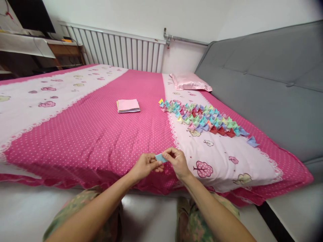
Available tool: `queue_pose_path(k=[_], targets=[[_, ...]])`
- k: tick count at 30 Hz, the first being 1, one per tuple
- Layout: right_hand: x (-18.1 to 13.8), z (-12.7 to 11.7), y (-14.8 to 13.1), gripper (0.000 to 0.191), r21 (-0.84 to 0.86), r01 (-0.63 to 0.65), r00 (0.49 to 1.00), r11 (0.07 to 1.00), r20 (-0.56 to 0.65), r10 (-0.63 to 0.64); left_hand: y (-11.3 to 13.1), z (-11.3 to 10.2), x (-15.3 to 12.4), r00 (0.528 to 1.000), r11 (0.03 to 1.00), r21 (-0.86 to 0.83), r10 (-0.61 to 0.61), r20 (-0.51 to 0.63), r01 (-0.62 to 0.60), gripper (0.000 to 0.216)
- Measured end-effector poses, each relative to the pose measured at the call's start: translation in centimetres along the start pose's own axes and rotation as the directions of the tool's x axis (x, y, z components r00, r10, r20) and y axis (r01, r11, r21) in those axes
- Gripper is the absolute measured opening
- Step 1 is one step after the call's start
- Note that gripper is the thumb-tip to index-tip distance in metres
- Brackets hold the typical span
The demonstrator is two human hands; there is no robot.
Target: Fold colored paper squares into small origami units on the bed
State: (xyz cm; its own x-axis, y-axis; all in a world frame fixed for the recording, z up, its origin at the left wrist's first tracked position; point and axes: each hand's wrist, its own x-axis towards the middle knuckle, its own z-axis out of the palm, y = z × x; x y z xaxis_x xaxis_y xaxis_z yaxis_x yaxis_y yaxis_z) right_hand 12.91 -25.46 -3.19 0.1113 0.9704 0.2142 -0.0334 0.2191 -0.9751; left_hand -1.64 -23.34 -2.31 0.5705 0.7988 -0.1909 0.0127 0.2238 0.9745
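A small folded piece of light blue paper (160, 158) is held up between my two hands, over the front edge of the bed. My left hand (147, 165) pinches its left side between thumb and fingers. On the other side, my right hand (176, 162) grips the top right part with thumb and forefinger. Fingers cover part of the paper. Farther off lies a stack of square coloured paper (128, 105), a pink sheet on top. To the right, many folded paper boats (202, 117) in several colours stand in rows on the bed.
The bed (88, 134) has a pink dotted and white printed cover. A pink pillow (190, 81) rests by the grey padded headboard (264, 64). Behind stands a white radiator (116, 45); a desk (63, 50) with a black monitor (31, 15) is at the far left.
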Motion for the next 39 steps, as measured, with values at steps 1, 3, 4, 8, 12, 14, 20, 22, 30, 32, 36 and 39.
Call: queue_pose_path(k=[1, 3, 4, 8, 12, 14, 20, 22, 30, 32, 36, 39], targets=[[0.0, 0.0, 0.1, 0.011, 0.030, -0.012, 1.000, 0.999, -0.003, 0.013, 0.0, 0.0, 0.0, 1.000, 1.000, 0.001, 0.005, 0.004, -0.005, 0.020], [0.1, 0.0, 0.2, 0.012, 0.050, -0.027, 1.000, 0.998, -0.012, 0.028, 0.0, 0.1, 0.1, 1.000, 1.000, 0.001, 0.011, -0.002, -0.011, 0.021], [0.1, 0.0, 0.3, 0.012, 0.034, -0.028, 1.000, 0.999, -0.012, 0.028, -0.1, 0.1, 0.2, 1.000, 1.000, -0.002, 0.012, -0.012, -0.012, 0.022], [0.3, -0.2, 0.5, 0.014, -0.098, 0.003, 1.000, 0.995, 0.003, -0.003, -0.4, -0.1, 0.6, 0.998, 0.999, -0.042, 0.029, -0.047, -0.031, 0.027], [0.3, -0.3, 0.5, 0.020, -0.168, 0.026, 0.999, 0.985, 0.041, -0.020, -0.7, -0.4, 0.7, 0.996, 0.995, -0.038, 0.086, -0.027, -0.087, 0.031], [0.2, -0.3, 0.4, 0.019, -0.196, 0.045, 0.998, 0.980, 0.051, -0.036, -0.8, -0.4, 0.7, 0.991, 0.991, 0.007, 0.131, -0.027, -0.131, 0.028], [0.3, -0.3, 0.4, 0.017, -0.253, 0.061, 0.998, 0.965, -0.004, -0.064, -0.9, -0.5, 0.7, 0.961, 0.949, 0.212, 0.260, -0.098, -0.235, 0.026], [0.3, -0.3, 0.5, 0.017, -0.266, 0.059, 0.998, 0.962, -0.012, -0.064, -0.9, -0.7, 0.6, 0.943, 0.929, 0.273, 0.297, -0.148, -0.249, 0.030], [-0.1, 0.2, 0.2, 0.013, -0.283, 0.054, 0.998, 0.958, 0.031, -0.047, -0.5, -0.9, 0.4, 0.907, 0.894, 0.356, 0.363, -0.214, -0.274, 0.024], [-0.1, 0.3, 0.2, 0.013, -0.297, 0.066, 0.998, 0.953, 0.037, -0.058, -0.4, -0.7, 0.4, 0.899, 0.893, 0.360, 0.369, -0.237, -0.271, 0.022], [-0.2, 0.5, 0.3, 0.014, -0.347, 0.110, 0.993, 0.932, 0.065, -0.094, -0.1, -0.7, 0.4, 0.884, 0.888, 0.389, 0.368, -0.288, -0.243, 0.020], [-0.1, 0.5, 0.4, 0.018, -0.310, 0.099, 0.994, 0.946, 0.073, -0.080, 0.0, -0.8, 0.4, 0.883, 0.894, 0.388, 0.355, -0.308, -0.224, 0.021]])
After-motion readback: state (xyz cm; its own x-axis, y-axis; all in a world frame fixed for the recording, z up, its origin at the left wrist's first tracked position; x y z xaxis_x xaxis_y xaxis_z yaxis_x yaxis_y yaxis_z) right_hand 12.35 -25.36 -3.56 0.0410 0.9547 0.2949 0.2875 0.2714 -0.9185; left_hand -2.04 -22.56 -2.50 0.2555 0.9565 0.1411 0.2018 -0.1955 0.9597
